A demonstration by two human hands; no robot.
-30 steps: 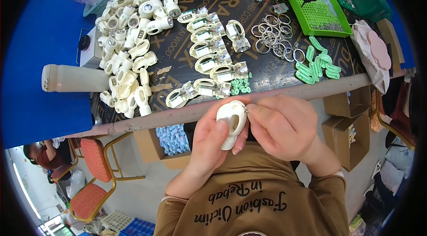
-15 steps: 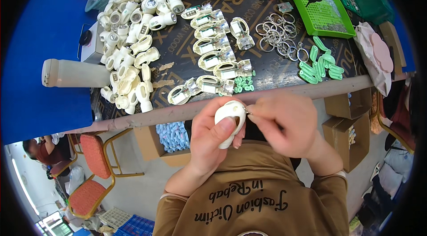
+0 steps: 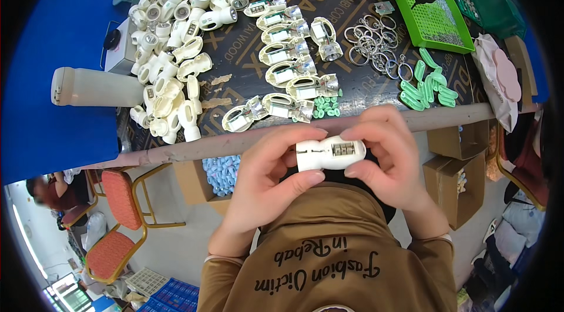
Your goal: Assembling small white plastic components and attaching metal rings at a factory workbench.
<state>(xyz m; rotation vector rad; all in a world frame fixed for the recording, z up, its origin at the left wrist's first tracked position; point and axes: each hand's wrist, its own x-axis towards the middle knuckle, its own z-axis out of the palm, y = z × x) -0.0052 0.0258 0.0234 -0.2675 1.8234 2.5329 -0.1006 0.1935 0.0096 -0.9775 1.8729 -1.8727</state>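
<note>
Two hands clasp one white plastic casing (image 3: 329, 154) at chest height: the left hand (image 3: 267, 180) pinches its rounded end, the right hand (image 3: 390, 159) its other end, where a small metal-ribbed window faces up. Just beyond the knuckles runs the table edge (image 3: 176, 153), then a row of open half-shells with fitted parts (image 3: 288, 71). Farther left lies a heap of closed white casings (image 3: 176, 65); farther right, green clips (image 3: 426, 86), metal rings (image 3: 373, 44) and a green tray (image 3: 437, 24). The casing's underside is hidden by fingers.
</note>
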